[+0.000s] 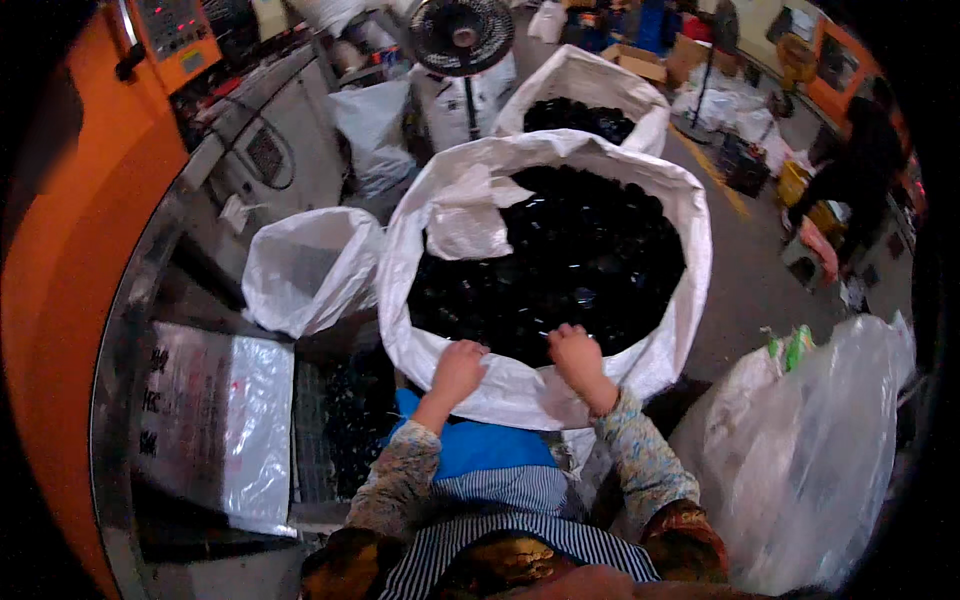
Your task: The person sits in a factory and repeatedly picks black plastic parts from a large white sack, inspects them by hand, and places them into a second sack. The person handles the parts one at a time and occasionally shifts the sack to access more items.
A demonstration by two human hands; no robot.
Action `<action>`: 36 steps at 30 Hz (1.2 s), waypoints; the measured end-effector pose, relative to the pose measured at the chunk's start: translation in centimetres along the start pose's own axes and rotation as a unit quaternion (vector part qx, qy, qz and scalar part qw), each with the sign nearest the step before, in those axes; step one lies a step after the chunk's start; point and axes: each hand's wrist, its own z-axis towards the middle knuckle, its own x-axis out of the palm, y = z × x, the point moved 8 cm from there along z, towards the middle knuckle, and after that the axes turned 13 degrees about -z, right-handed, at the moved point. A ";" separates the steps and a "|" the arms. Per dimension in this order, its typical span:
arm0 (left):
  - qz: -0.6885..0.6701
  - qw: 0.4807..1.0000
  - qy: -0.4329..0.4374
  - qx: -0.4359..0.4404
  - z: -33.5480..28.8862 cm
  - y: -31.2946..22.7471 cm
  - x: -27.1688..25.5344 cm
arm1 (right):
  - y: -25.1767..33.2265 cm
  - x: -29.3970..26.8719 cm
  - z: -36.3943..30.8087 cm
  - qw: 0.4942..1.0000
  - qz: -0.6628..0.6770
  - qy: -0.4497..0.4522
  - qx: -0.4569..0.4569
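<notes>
A large white woven sack (400,300) stands open in front of me, heaped with small glossy black parts (590,250). My left hand (460,370) is at the sack's near rim, its fingers curled at the edge of the heap. To its right, my right hand (577,358) reaches over the same rim with bent fingertips down at the black parts. Both hands look closed, but what lies in their fingers is too small or hidden to make out. A crumpled white woven piece (468,225) rests on the heap's far left.
Behind stands another white sack (650,100) of black parts, near a black fan (462,38). A smaller open white bag (300,270) and a printed plastic bag (215,430) are left, beside an orange machine (60,300). Clear plastic bags (820,460) bulge at right. A person (865,160) in dark clothes is far right.
</notes>
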 end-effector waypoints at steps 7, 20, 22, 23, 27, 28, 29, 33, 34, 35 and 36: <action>0.058 0.983 0.110 -0.134 -0.9 1.3 1.2 | 0.6 9.6 3.2 0.992 -0.054 0.070 -0.092; -0.512 0.705 -0.425 -0.248 -15.4 16.3 -10.1 | -1.3 13.1 1.4 0.996 -0.012 0.069 -0.056; -0.409 0.729 -0.444 -0.321 -25.5 26.5 -4.0 | -1.0 12.1 2.0 0.996 0.004 0.074 -0.041; -0.265 0.803 -0.394 -0.360 -30.0 30.5 -2.6 | -1.0 11.1 2.3 0.997 0.023 0.075 -0.025; -0.251 0.787 -0.138 -0.547 -33.8 33.7 6.4 | -0.8 4.4 1.3 0.975 0.209 -0.057 0.046; -0.260 0.781 -0.109 -0.557 -34.0 34.0 7.5 | -0.3 3.2 0.5 0.962 0.255 -0.051 0.078; -0.266 0.779 -0.089 -0.561 -34.0 34.4 8.4 | 0.3 2.2 -0.8 0.946 0.300 -0.045 0.113; -0.241 0.796 -0.111 -0.544 -33.1 37.3 8.8 | 3.9 2.1 -6.4 0.971 0.189 -0.117 0.092; -0.229 0.801 -0.126 -0.538 -32.7 38.5 8.7 | 3.9 3.1 -7.2 0.965 0.211 -0.106 0.111; -0.219 0.806 -0.136 -0.533 -32.3 39.5 8.6 | 3.9 3.9 -7.9 0.959 0.231 -0.093 0.132; -0.211 0.811 -0.147 -0.525 -31.7 40.5 8.6 | 3.8 4.9 -8.1 0.953 0.250 -0.080 0.155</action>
